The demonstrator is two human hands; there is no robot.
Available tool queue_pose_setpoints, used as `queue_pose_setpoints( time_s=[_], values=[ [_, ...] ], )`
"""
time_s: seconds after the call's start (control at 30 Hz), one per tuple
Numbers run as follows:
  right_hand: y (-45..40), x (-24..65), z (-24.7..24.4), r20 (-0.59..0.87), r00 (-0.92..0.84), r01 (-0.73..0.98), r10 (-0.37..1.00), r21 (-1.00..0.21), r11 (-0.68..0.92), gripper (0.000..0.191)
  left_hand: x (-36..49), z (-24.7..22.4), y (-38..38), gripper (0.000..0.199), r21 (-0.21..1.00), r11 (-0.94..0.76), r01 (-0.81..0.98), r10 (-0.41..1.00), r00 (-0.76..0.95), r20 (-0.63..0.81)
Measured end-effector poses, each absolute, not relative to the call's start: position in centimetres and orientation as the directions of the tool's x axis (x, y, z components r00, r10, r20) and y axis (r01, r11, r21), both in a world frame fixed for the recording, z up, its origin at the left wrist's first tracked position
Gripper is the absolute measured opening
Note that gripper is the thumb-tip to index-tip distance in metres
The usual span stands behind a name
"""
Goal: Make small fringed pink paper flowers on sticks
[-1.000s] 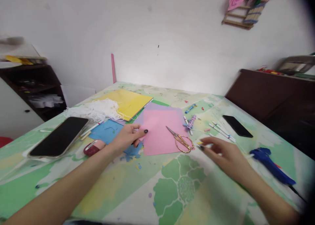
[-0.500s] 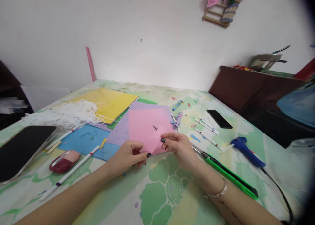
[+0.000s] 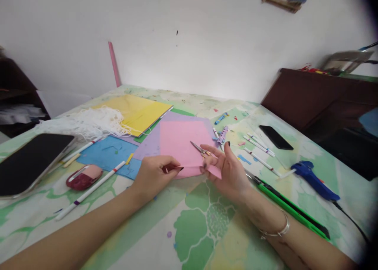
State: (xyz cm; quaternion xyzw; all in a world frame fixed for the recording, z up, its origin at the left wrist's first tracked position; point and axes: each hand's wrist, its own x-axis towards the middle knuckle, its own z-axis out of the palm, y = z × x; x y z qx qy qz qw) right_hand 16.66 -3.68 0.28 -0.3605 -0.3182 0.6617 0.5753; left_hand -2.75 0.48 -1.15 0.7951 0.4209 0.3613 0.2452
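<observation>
A small pink paper or foam piece (image 3: pixel 215 171) stretches between my hands, seen nearly edge-on. My left hand (image 3: pixel 155 175) pinches its left end between thumb and fingers. My right hand (image 3: pixel 228 171) has its thumb raised and fingers spread, and its blurred fingertips touch the right end. Just beyond lie scissors (image 3: pixel 197 147), blades pointing away, with yellow handles partly hidden by my right fingers. Under them is a pink sheet (image 3: pixel 174 138) on a purple sheet (image 3: pixel 149 140).
Left are white yarn (image 3: pixel 85 122), a yellow board (image 3: pixel 144 110), a blue sheet (image 3: pixel 97 154), a phone (image 3: pixel 32 161), a maroon-and-pink case (image 3: pixel 84 177) and a white stick (image 3: pixel 91 189). Right are a green cutter (image 3: pixel 292 207), a blue glue gun (image 3: pixel 315 181), another phone (image 3: pixel 276 137) and several sticks.
My right thumb has lifted off and its fingers have spread. The small pink piece has tipped from upright to nearly flat, uncovering more of the scissors. The camera view has shifted.
</observation>
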Motion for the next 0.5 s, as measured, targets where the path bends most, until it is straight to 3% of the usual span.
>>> queue_pose_setpoints(
  time_s=[0.1, 0.23, 0.37, 0.5],
  values=[
    [-3.8, 17.2, -0.1, 0.032, -0.026, -0.301, 0.999, -0.953, 0.023, 0.029, -3.0, -1.3, 0.7, 0.011, 0.637, -0.605, 0.477, 0.795, 0.394, 0.461],
    [-3.9, 17.9, -0.6, 0.196, -0.051, -0.035, 0.979, -0.98, 0.195, 0.016, -3.5, -1.4, 1.0, 0.011, 0.613, -0.641, 0.462, 0.768, 0.377, 0.518],
    [-3.9, 18.1, -0.6, 0.218, -0.057, 0.014, 0.974, -0.975, 0.22, 0.013, -3.9, -1.1, 1.5, 0.011, 0.732, -0.499, 0.464, 0.865, 0.216, 0.452],
    [-3.7, 18.0, -0.6, 0.197, -0.017, 0.014, 0.98, -0.98, 0.197, 0.014, -5.1, 0.0, 2.7, 0.012, 0.873, -0.341, 0.348, 0.931, -0.007, 0.366]
  ],
)
